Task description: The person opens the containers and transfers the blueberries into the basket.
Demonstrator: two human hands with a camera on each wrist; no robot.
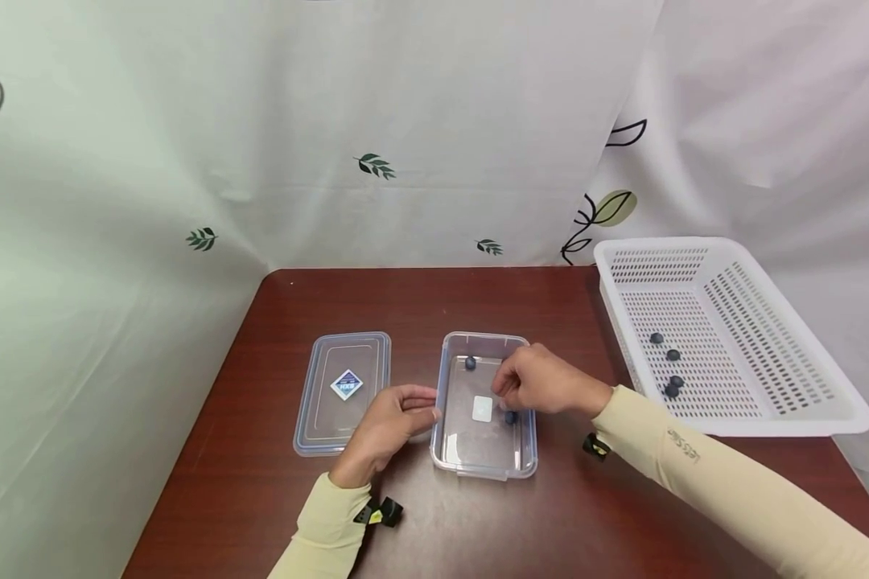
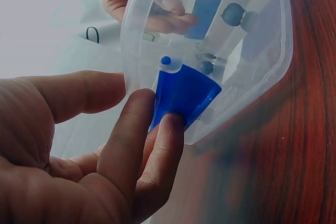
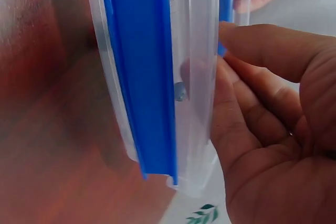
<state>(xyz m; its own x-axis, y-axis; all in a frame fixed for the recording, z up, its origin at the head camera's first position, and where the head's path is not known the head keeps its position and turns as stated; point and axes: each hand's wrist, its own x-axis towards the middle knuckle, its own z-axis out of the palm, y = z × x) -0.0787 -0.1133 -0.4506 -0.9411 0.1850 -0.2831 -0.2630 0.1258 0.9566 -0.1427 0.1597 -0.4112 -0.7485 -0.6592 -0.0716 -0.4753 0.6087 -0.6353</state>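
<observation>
A clear plastic container (image 1: pixel 452 450) stands upright on the table, its blue side flap (image 2: pixel 185 95) hanging at the left. My left hand (image 1: pixel 396 420) touches that left side with fairly straight fingers. My right hand (image 1: pixel 543 378) reaches over the right rim, thumb and fingers bent together; whether they hold something is hidden. Inside the container lie a blueberry (image 1: pixel 471 363) towards the far end and another blueberry (image 1: pixel 510 417) just below the right fingers. In the right wrist view a blueberry (image 3: pixel 180 92) shows through the wall, beside the right side's blue flap (image 3: pixel 140 77).
Left of the container lies its clear lid (image 1: pixel 333 430) with a diamond-shaped label. A white perforated basket (image 1: pixel 775 354) at the right holds several blueberries (image 1: pixel 673 355). Pale curtains (image 1: pixel 420 217) with leaf prints hang behind and beside the dark red table (image 1: pixel 217 450).
</observation>
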